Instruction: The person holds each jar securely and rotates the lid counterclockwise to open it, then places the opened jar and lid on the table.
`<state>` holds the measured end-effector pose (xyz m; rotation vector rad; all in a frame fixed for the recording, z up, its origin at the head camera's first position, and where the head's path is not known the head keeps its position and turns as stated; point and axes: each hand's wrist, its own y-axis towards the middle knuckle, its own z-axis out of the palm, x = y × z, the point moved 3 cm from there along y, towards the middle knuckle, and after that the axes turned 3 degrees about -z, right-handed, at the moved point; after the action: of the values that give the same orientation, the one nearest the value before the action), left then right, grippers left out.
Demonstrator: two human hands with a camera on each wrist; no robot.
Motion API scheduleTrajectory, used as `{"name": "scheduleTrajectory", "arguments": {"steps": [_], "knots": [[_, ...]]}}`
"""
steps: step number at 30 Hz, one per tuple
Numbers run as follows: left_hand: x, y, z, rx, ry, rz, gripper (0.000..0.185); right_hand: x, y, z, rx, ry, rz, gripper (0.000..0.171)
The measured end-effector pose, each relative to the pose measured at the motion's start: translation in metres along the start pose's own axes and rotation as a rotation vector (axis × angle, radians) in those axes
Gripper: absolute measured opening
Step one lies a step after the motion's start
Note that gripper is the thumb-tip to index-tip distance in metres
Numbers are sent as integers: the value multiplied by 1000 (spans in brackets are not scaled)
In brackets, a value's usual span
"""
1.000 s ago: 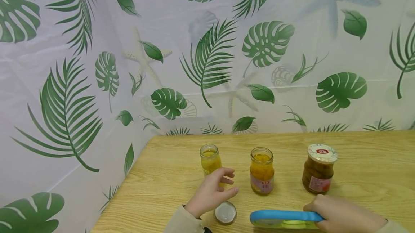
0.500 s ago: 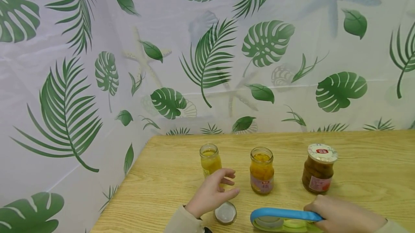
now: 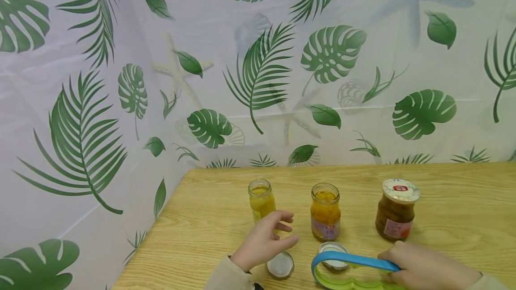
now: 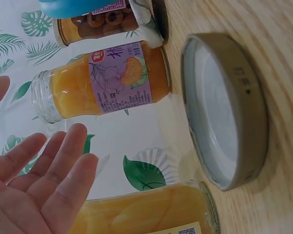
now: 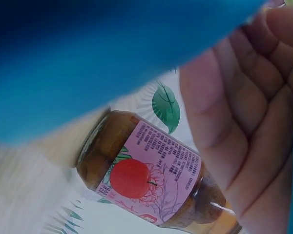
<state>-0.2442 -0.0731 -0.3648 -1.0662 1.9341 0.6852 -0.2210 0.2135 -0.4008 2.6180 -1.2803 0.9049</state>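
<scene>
Right hand (image 3: 429, 265): fingers curled round the three o'clock end of the opener (image 3: 359, 259), whose blue band fills much of the right wrist view, out of focus. Opener's long axis runs nine to three o'clock, its free end toward nine.

Key relation: right lid (image 3: 331, 247) lies at nine o'clock from the right hand, partly behind the blue band and partly seen through the loop; whether band and lid touch, cannot tell. By eye the left thumb tip is nearer that lid than the right hand's fingers are; only the right hand holds the tool.

Left hand (image 3: 264, 238): fingers and thumb spread apart, loosely bent, nothing held. Left lid (image 3: 280, 266) just off it at five o'clock, flat on the table (image 3: 463, 200), inner face up.

Farther out: yellow jar (image 3: 262, 199) at twelve from the left hand, lower part hidden by it; orange jar (image 3: 325, 213) at twelve from the right lid, both uncapped; brown jar (image 3: 396, 214), capped, at eleven from the right hand
</scene>
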Motion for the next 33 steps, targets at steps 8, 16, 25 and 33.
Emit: {"name": "scheduleTrajectory", "arguments": {"steps": [8, 16, 25, 33], "knots": [[2, 0, 1, 3, 7, -8, 42, 0, 0, 0, -7, -23, -5, 13], [2, 1, 1, 19, 10, -32, 42, 1, 0, 0, -10, -19, -27, 13], [1, 2, 2, 32, 2, -24, 41, 3, -1, -1, -10, -18, -62, 15], [3, 2, 3, 40, 9, -22, 40, 8, -2, -2, -11, -11, -93, 15]]}}
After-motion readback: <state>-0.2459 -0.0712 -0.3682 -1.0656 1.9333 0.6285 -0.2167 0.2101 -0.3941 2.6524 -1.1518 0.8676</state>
